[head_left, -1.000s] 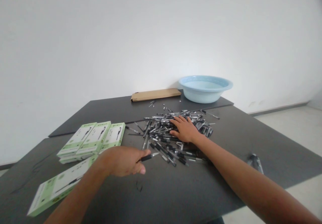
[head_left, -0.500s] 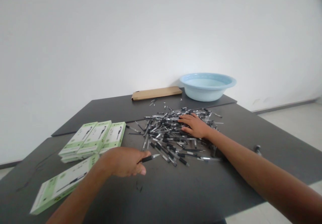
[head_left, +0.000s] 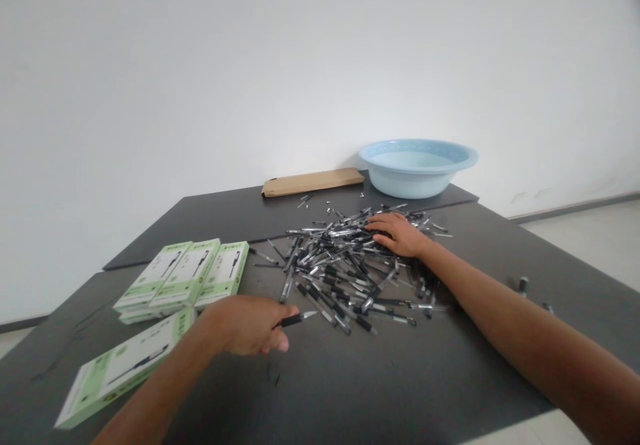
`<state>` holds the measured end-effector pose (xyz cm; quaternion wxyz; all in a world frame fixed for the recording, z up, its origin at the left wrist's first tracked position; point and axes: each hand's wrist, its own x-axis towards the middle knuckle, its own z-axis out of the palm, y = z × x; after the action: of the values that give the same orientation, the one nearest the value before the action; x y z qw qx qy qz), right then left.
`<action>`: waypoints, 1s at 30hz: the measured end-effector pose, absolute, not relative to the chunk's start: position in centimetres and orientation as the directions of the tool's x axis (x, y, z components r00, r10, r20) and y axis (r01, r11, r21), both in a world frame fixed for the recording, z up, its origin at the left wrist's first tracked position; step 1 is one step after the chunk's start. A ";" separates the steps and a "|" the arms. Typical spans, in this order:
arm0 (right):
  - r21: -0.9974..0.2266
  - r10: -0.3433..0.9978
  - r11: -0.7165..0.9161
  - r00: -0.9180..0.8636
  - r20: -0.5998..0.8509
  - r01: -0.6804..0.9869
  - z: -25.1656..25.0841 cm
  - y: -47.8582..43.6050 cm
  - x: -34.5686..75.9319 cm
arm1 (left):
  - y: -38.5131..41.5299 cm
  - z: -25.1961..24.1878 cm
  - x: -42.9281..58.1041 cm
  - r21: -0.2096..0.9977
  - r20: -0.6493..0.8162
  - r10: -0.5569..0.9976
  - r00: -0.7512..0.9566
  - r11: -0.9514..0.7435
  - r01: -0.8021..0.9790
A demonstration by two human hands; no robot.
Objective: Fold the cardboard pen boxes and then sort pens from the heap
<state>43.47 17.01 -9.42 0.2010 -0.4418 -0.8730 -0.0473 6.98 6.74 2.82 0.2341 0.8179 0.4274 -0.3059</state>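
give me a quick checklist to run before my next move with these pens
1. Left hand gripping one pen: ok.
2. Held pen capped: cannot tell.
3. Right hand lying flat and open on the pen pile: ok.
4. Near box lying flat beside the left forearm: ok.
5. Pen pile clear of the table edges: ok.

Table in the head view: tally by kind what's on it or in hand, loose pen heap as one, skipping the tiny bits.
green boxes, tops showing: 4
blue basin: 1
brown flat carton: 1
pen heap, under the right hand: 1
held pen, in the left hand: 1
Total: 8
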 end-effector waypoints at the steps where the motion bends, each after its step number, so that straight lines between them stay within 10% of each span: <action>1: -0.084 0.754 0.589 -0.509 0.416 0.804 -9.4 16.9 43.5 | 6.8 2.8 7.0 0.121 -0.706 0.552 0.444 -0.523 0.844; 30: -0.119 0.733 0.561 -0.425 0.531 0.819 -3.9 17.5 37.5 | 5.9 2.9 7.9 0.140 -0.720 0.550 0.424 -0.484 0.864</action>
<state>37.54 17.47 -3.86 0.2724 -0.4617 -0.8405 -0.0790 7.86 5.91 2.95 0.2552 0.8044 0.4394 -0.3079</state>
